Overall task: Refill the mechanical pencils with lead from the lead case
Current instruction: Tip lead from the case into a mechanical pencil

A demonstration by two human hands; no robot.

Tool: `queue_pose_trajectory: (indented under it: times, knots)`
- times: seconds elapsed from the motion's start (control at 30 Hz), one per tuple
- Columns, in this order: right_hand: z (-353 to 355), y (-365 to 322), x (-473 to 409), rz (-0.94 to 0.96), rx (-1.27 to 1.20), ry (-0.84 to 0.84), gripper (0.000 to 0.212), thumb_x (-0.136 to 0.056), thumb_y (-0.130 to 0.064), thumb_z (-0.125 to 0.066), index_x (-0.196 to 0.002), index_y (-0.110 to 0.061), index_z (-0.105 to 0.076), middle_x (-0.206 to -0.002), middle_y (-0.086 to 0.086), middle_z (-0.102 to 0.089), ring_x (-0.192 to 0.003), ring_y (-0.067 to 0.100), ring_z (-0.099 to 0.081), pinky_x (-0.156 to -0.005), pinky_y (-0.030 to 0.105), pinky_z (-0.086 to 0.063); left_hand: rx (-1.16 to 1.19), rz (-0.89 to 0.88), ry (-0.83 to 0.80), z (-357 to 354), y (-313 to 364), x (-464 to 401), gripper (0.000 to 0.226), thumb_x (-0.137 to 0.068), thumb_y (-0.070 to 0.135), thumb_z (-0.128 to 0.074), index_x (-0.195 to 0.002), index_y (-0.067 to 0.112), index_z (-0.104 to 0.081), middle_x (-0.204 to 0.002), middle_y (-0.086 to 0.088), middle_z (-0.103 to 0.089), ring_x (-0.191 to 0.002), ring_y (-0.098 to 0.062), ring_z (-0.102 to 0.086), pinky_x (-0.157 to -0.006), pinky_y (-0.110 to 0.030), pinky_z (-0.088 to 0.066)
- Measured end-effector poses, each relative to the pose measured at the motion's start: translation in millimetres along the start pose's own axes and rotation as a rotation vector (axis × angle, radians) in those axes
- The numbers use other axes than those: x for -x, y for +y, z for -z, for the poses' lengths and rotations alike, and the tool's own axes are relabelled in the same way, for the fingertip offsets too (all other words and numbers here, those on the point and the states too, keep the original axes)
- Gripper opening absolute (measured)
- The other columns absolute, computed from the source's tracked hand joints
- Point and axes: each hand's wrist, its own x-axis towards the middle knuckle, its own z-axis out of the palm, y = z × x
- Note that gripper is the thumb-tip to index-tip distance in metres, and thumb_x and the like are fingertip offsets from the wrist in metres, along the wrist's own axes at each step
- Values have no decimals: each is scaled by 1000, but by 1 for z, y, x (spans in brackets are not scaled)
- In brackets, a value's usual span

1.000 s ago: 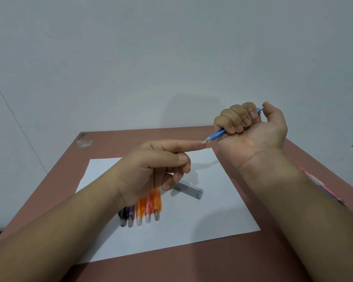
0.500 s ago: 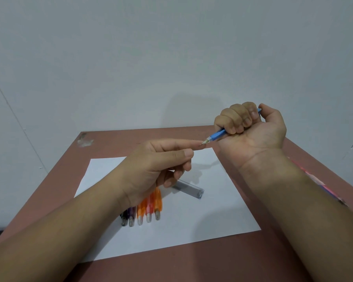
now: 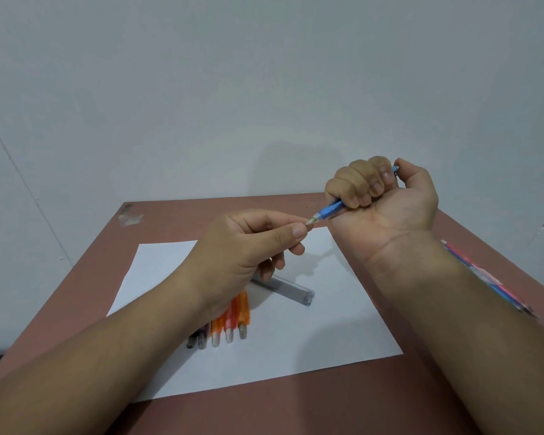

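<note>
Right hand [image 3: 387, 199] raised over the far right of the counter [image 3: 343, 412], fingers curled in a fist round the blue mechanical pencil [image 3: 328, 211], thumb over its cap end. Tip points down-left toward the left hand [image 3: 252, 246].

Left hand: thumb and forefinger pinched together right at the pencil's metal tip. Whether a lead sits between them cannot be told; too thin to show.

Lead case [image 3: 285, 288], clear grey plastic, lies flat on the white paper sheet [image 3: 343, 324], just beyond the left hand and partly under it. Row of spare mechanical pencils [image 3: 230, 321], orange and dark ones, lies side by side on the paper beneath the left wrist, tips toward the near edge. More pencils [image 3: 490, 277] at the far right edge, behind the right forearm.

Handling, as judged: the pencil is light, stiff and smooth plastic, so a full-hand hold on the barrel suits it. Lead would be brittle and snap under any side load; best held close to the tip and fed straight along the pencil's axis. The case looks light and likely to slide on paper.
</note>
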Motion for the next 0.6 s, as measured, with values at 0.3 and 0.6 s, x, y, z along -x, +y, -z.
queue_pose_trajectory:
  times: [0.3, 0.6]
  knots:
    - [1, 2, 1, 0, 14, -20, 42, -95, -37, -34, -58, -17, -30, -53, -4, -23, -42, 14, -20, -43, 24, -20, 4, 6, -11, 0, -1, -1, 18, -77, 33, -74, -87, 19, -80, -77, -4, -70, -62, -15, -54, -50, -24, -45]
    - [-3, 7, 1, 6, 109, -13, 49, -100, -46, -44, -63, -15, -41, -60, -3, -31, -48, 13, -28, -49, 24, -30, -12, 2, 28, 0, -2, -2, 19, -76, 34, -74, -85, 18, -80, -77, -6, -71, -61, -15, -55, -50, -25, -45]
